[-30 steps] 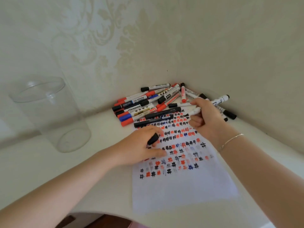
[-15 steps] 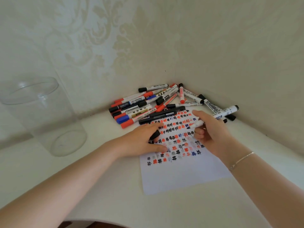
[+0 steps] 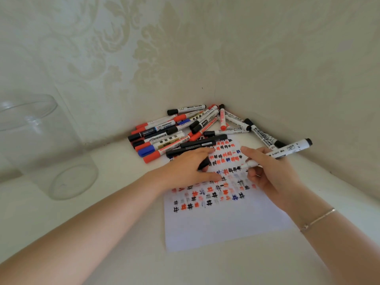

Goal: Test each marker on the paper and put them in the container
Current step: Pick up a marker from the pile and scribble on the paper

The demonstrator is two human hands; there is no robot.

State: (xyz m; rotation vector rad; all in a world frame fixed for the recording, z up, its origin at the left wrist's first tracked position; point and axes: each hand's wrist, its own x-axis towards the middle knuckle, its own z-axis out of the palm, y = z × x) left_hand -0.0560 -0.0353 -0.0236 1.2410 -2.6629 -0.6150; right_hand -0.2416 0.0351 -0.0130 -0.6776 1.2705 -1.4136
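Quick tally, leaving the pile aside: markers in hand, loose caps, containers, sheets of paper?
1 marker, uncapped, in the right hand
1 black cap, in the left hand
1 clear container
1 sheet of paper
Total: 4

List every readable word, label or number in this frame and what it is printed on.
"WHITEBOARD MARKER": black-capped marker by the right wall.
"MARKER": white marker at the paper's top edge.
Held marker in right hand: print too blurred.
Other pile labels: too small.
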